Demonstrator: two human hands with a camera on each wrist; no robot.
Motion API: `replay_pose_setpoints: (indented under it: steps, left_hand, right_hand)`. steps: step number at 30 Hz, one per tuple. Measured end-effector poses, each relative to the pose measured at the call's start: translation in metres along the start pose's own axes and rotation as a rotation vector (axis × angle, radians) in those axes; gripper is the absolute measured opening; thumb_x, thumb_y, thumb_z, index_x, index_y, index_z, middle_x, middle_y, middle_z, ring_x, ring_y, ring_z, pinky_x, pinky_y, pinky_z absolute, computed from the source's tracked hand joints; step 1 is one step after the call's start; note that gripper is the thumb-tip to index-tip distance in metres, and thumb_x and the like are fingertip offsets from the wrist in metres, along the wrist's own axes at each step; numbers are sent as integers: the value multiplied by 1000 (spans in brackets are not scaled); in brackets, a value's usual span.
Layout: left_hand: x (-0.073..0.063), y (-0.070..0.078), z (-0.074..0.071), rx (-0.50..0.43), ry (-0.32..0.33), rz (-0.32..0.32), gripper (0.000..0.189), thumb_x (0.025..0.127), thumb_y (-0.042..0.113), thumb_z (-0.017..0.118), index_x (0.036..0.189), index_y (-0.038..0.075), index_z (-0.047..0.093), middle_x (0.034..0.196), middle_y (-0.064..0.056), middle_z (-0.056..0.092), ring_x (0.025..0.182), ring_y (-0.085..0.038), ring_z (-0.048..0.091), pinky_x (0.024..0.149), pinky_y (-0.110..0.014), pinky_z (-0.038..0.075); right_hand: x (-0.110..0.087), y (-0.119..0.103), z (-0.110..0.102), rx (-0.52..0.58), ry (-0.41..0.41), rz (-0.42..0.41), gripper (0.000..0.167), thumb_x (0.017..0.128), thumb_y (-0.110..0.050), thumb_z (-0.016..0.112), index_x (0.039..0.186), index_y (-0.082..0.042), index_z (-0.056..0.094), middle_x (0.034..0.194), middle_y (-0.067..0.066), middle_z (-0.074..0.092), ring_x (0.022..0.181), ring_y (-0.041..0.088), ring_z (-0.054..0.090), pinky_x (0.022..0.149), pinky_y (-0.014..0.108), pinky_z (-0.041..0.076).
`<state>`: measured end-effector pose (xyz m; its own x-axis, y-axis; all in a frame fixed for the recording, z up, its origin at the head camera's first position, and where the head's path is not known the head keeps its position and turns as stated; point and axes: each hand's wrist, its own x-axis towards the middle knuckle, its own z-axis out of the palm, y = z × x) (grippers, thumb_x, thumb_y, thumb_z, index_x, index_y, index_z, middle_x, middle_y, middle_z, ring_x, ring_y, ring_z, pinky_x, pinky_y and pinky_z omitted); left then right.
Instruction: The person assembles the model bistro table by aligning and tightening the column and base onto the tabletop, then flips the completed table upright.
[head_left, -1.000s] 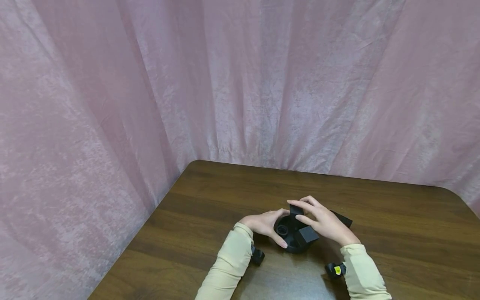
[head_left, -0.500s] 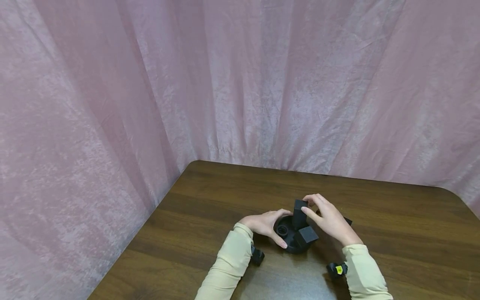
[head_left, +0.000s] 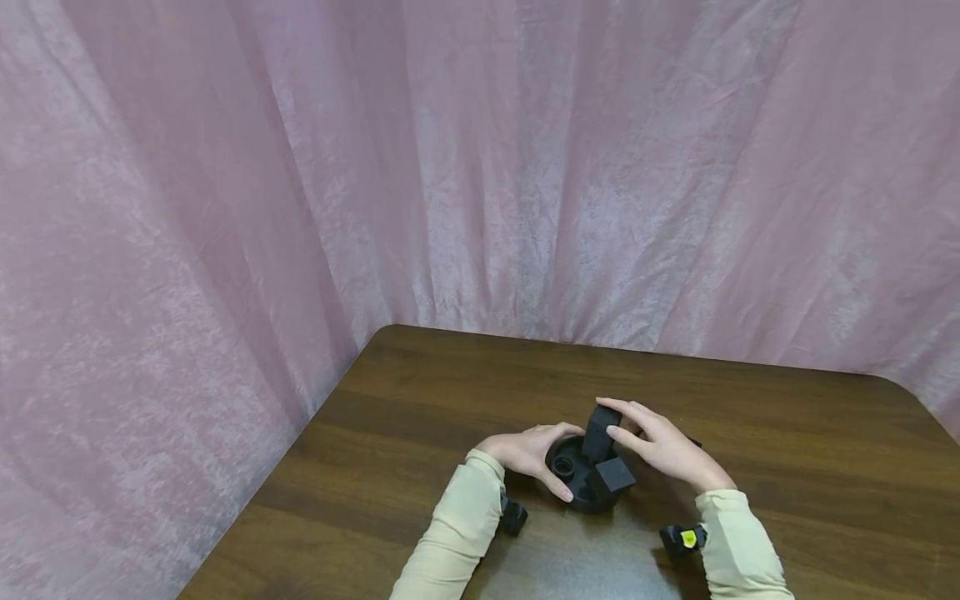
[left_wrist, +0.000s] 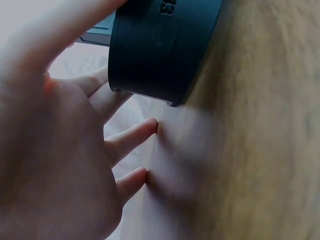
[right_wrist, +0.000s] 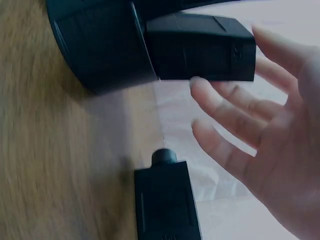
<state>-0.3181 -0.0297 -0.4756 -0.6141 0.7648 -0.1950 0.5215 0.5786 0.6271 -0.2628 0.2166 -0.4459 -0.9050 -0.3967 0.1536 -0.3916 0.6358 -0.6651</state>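
Observation:
My left hand [head_left: 531, 454] grips the side of a round black base [head_left: 581, 493], thumb at the near side and fingers round the far side. In the left wrist view its lower fingers [left_wrist: 135, 142] reach down to the tabletop. A round socket [head_left: 564, 465] shows in the base. My right hand [head_left: 663, 446] holds a black rectangular block [head_left: 600, 435] that stands up from the base, leaning slightly, between thumb and fingers. A second black block [head_left: 612, 475] stands in the base on the near right side. The lower ends of both blocks are hidden.
Another black block [right_wrist: 167, 200] with a round peg lies on the wooden table [head_left: 420, 392] beside the base, mostly behind the right hand in the head view. A pink curtain [head_left: 480, 167] hangs behind the table. Wrist cameras [head_left: 513, 515] sit under both forearms.
The right hand's fingers came off the top of the far block to its right side, then back over its top. The block has turned and shifted slightly right. The left hand keeps its grip.

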Motion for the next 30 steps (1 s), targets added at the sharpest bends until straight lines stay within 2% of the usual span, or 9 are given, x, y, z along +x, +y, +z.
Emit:
replay_pose_setpoints:
  steps: [4, 7, 12, 15, 18, 20, 23, 27, 30]
  left_hand:
    - [0, 0, 1, 9, -2, 3, 91, 73, 39, 85, 146, 29, 31, 144, 8, 45, 136, -12, 35, 111, -32, 32]
    - [0, -1, 1, 15, -5, 4, 91, 73, 40, 85, 146, 31, 31, 145, 8, 44, 137, -13, 34, 111, -33, 31]
    - [1, -1, 1, 22, -11, 0, 91, 73, 41, 84, 146, 32, 30, 146, 7, 43, 139, -14, 33, 112, -35, 30]
    - [1, -2, 1, -10, -11, 9, 91, 74, 38, 84, 146, 30, 29, 149, 6, 42, 140, -13, 32, 113, -35, 30]
    - [1, -3, 2, -50, -13, 44, 88, 75, 32, 84, 143, 24, 28, 152, 3, 39, 142, -11, 32, 114, -32, 28]
    - [2, -3, 2, -65, -15, 68, 83, 76, 30, 84, 138, 22, 29, 152, 2, 41, 141, -10, 33, 114, -30, 27]
    - [3, -3, 2, -26, -9, 76, 74, 75, 33, 84, 130, 24, 35, 142, 5, 50, 133, -8, 38, 109, -27, 29]
    - [3, -3, 2, 34, 14, 53, 69, 73, 38, 85, 125, 27, 41, 130, 9, 55, 123, -7, 41, 105, -28, 31]
    - [2, -1, 2, 64, 32, 29, 71, 71, 41, 85, 127, 28, 42, 131, 8, 53, 125, -7, 42, 107, -31, 31]
  right_hand:
    - [0, 6, 1, 1, -3, -34, 50, 100, -31, 54, 145, -16, 42, 93, 2, 58, 78, 13, 56, 66, 25, 44]
    - [1, 8, 2, -28, 10, -56, 50, 99, -30, 55, 144, -13, 42, 96, 2, 61, 79, 10, 56, 69, 25, 45]
    - [2, 10, 4, -75, 26, -32, 50, 98, -35, 55, 143, -18, 42, 105, -1, 61, 82, 5, 54, 71, 28, 45]
    - [2, 12, 3, -45, 26, -17, 50, 98, -37, 55, 144, -20, 41, 109, 1, 60, 87, 11, 55, 73, 30, 46]
    - [-1, 18, -1, -21, 42, -18, 53, 99, -34, 55, 146, -17, 39, 117, 8, 59, 100, 23, 57, 81, 41, 49]
    - [-6, 23, -7, -42, 69, -3, 55, 99, -33, 55, 147, -13, 37, 127, 14, 56, 112, 32, 55, 88, 51, 47]
    - [-17, 32, -18, -110, 100, 65, 60, 97, -36, 58, 145, -6, 38, 135, 21, 50, 122, 42, 48, 94, 62, 39]
    - [-29, 46, -28, -220, 52, 156, 68, 90, -42, 67, 138, 0, 45, 132, 26, 51, 118, 45, 48, 89, 62, 36]
    - [-33, 55, -30, -294, 18, 173, 63, 84, -39, 72, 127, 3, 53, 121, 26, 57, 107, 42, 54, 83, 57, 40]
